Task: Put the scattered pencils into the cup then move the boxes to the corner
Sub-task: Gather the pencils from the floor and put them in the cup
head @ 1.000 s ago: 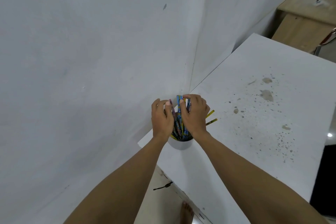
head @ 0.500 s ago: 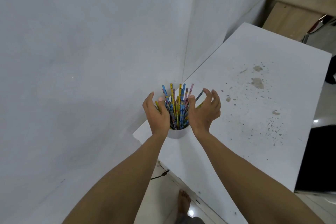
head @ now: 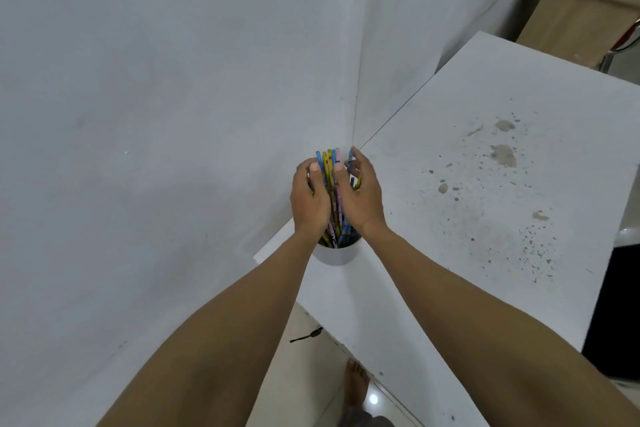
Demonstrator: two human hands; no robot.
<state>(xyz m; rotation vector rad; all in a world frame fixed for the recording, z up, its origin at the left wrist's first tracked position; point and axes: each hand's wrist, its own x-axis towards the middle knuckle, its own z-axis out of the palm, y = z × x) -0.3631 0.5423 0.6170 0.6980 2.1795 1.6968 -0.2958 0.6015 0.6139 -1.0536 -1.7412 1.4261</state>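
Left hand (head: pixel 309 199) and right hand (head: pixel 364 199) are both curled round the bundle of pencils (head: pixel 330 163), with the thumbs pressed on its near side. The white cup (head: pixel 334 255) stands at the table (head: pixel 485 288) corner, close to the near edge and beside the wall (head: pixel 173 114). Stained tabletop lies open to the right. The pencils' lower ends sit inside the cup.

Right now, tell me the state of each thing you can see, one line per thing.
pencils: standing bunched in the cup, gathered between both hands
cup: upright on the table by the wall corner, full of pencils
left hand: fingers and thumb curled round the pencils
right hand: fingers and thumb curled round the pencils
table: white top, stained and speckled
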